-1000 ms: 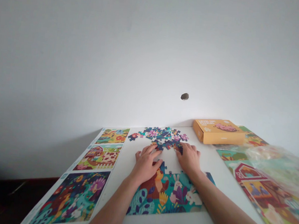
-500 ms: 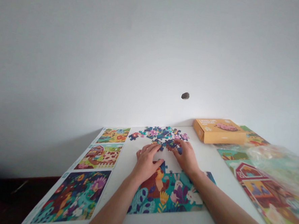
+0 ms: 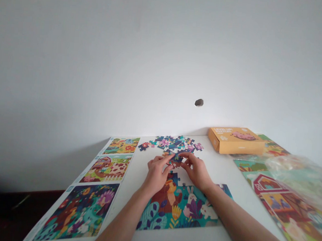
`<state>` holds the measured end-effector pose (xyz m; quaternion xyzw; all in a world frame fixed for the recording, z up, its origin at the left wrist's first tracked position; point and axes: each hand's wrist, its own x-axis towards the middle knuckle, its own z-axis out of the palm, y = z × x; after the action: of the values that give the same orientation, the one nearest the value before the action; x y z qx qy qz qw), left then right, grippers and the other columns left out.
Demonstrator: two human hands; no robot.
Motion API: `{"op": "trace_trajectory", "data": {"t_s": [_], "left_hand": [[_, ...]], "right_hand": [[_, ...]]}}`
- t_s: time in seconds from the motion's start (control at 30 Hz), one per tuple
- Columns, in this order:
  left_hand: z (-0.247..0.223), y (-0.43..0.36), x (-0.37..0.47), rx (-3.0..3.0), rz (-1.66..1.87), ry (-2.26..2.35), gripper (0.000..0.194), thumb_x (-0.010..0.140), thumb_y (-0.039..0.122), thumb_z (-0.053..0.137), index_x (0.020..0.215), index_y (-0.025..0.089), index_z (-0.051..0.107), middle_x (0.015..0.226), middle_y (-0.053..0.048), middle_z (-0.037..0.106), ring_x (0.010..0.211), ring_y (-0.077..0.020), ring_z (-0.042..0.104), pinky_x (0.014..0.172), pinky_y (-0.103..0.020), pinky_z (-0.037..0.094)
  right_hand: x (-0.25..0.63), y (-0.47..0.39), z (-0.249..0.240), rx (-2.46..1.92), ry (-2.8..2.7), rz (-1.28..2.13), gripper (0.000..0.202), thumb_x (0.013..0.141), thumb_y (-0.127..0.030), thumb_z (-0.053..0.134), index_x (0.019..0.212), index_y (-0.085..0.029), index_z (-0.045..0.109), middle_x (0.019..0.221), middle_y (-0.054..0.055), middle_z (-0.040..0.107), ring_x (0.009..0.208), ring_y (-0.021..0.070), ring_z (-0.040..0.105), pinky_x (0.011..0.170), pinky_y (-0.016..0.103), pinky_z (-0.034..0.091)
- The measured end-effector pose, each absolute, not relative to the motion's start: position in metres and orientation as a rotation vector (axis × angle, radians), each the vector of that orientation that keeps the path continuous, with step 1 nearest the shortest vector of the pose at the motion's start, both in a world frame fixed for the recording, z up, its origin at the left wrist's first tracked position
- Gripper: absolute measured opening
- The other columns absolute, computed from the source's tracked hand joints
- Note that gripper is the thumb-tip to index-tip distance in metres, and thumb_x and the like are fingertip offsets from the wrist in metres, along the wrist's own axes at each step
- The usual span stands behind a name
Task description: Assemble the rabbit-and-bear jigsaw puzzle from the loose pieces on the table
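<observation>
Between my two hands is a dark blue puzzle piece [image 3: 178, 159] with leafy markings, raised just above the table. My left hand [image 3: 159, 169] pinches its left side with thumb and forefinger. On the opposite edge, the fingers of my right hand [image 3: 196, 170] close on the same piece. Directly below lies the partly assembled puzzle [image 3: 172, 208], showing a bear-like animal, white rabbits and flowers; its top edge is uneven, and my forearms cover its sides. Beyond my fingertips spreads a pile of loose puzzle pieces [image 3: 173, 142].
Three picture sheets [image 3: 76, 211] line the table's left edge. A yellow puzzle box [image 3: 237, 139] stands at the back right. Beside it, clear plastic wrap [image 3: 296, 172] covers part of a farm-scene picture [image 3: 283, 208]. The white wall [image 3: 153, 62] with a hole rises behind the table.
My right hand has moved left and toward me from the loose pieces, bringing a dark piece against my left fingers. Both hands now hold it.
</observation>
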<state>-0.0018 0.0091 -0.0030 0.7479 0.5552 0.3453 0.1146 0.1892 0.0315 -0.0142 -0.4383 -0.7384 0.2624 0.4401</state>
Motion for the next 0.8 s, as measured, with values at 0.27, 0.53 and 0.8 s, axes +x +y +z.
{"op": "trace_trajectory", "data": {"t_s": [0.27,0.53,0.8], "left_hand": [[-0.006,0.012,-0.005,2.047,1.136,1.536,0.035,0.096,0.032,0.041,0.125,0.026,0.061,0.110,-0.005,0.069,0.103,-0.0182,0.062,0.094,-0.032,0.045],[-0.006,0.015,-0.005,1.977,0.833,1.898,0.025,0.085,0.024,0.060,0.107,0.028,0.069,0.098,-0.003,0.073,0.101,-0.0230,0.063,0.096,-0.043,0.039],[-0.001,0.012,-0.005,1.947,0.756,2.095,0.009,0.081,0.032,0.065,0.085,0.027,0.071,0.101,-0.001,0.073,0.104,-0.0270,0.057,0.095,-0.049,0.033]], "right_hand": [[0.189,0.026,-0.008,-1.051,-1.919,0.615,0.028,0.086,-0.017,0.058,0.113,-0.023,0.060,0.088,0.001,0.069,0.071,0.0132,0.061,0.071,0.026,0.048],[0.190,0.028,-0.016,-0.954,-2.070,0.575,0.036,0.086,-0.008,0.050,0.115,-0.025,0.062,0.105,0.004,0.069,0.091,0.0169,0.064,0.083,0.031,0.050],[0.190,0.027,-0.017,-0.896,-2.195,0.499,0.029,0.085,-0.011,0.052,0.102,-0.024,0.071,0.127,0.008,0.060,0.115,0.0211,0.058,0.101,0.037,0.044]]}}
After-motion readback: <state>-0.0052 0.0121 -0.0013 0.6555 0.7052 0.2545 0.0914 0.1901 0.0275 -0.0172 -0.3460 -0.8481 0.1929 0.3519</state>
